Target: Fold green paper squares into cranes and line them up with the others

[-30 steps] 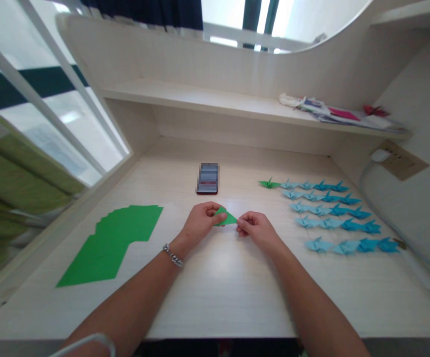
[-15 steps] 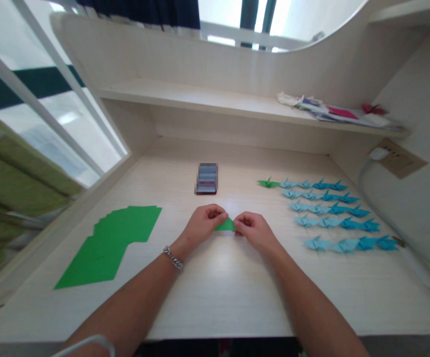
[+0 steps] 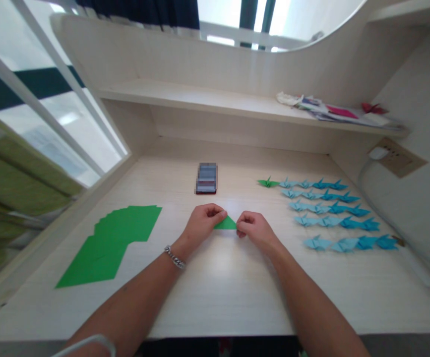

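Note:
Between my hands, above the middle of the desk, is a small piece of green paper [image 3: 226, 223] folded into a triangle. My left hand [image 3: 204, 222] pinches its left side, thumb on top, and hides that end. At the right corner, the closed thumb and fingers of my right hand [image 3: 254, 229] grip the paper's tip. Several green paper sheets [image 3: 114, 233] lie fanned and overlapping on the left. Beyond my right hand, a green paper crane [image 3: 269, 183] heads the farthest row of folded cranes.
Rows of blue paper cranes [image 3: 330, 221] stand on the right of the desk [image 3: 215, 302]. A phone [image 3: 207, 178] lies beyond my hands. Papers [image 3: 339, 112] rest on the shelf [image 3: 200, 99]. A cable [image 3: 363, 173] runs from the wall socket [image 3: 399, 157] down the right side.
My right hand has shifted slightly right, to the triangle's corner, so more of the green paper shows. My left hand has barely moved.

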Demonstrator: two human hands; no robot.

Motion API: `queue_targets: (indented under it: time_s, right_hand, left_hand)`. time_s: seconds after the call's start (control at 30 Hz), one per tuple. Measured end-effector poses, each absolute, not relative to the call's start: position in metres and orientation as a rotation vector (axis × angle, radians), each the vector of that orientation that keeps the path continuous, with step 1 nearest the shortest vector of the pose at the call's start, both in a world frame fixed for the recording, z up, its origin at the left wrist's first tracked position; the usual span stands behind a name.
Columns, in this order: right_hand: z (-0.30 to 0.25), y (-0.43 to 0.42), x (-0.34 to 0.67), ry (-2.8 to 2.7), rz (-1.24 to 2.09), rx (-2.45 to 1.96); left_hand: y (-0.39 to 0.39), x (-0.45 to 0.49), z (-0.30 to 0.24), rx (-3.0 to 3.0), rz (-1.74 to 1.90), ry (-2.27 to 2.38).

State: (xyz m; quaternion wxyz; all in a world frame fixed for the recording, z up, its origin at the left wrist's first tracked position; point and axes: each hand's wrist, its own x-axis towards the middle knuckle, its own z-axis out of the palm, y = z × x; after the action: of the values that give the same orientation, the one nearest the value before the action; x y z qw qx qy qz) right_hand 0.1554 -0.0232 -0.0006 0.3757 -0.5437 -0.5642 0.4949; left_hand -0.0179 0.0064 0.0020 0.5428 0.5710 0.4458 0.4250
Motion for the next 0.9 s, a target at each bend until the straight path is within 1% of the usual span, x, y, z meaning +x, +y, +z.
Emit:
queue_targets:
  time_s: [0.17,0.3,0.5,0.77,0.9]
  right_hand:
    - [-0.001,-0.021,0.168,-1.399,1.320,-1.386]
    - [-0.002,-0.019,0.170,-1.285,1.295,-1.354]
    - [-0.005,-0.020,0.154,-1.222,1.311,-1.247]
    - [-0.001,-0.019,0.158,-1.039,1.355,-1.265]
    - [0.000,-0.018,0.163,-1.056,1.341,-1.305]
  left_hand:
    - [0.018,-0.029,0.000,1.231,1.142,1.118]
    - [0.021,-0.032,-0.001,1.127,1.234,1.136]
    - [0.007,-0.014,0.002,1.176,1.126,1.053]
    - [0.003,-0.013,0.005,1.053,0.981,0.968]
    - [0.004,-0.016,0.006,1.122,0.970,0.983]
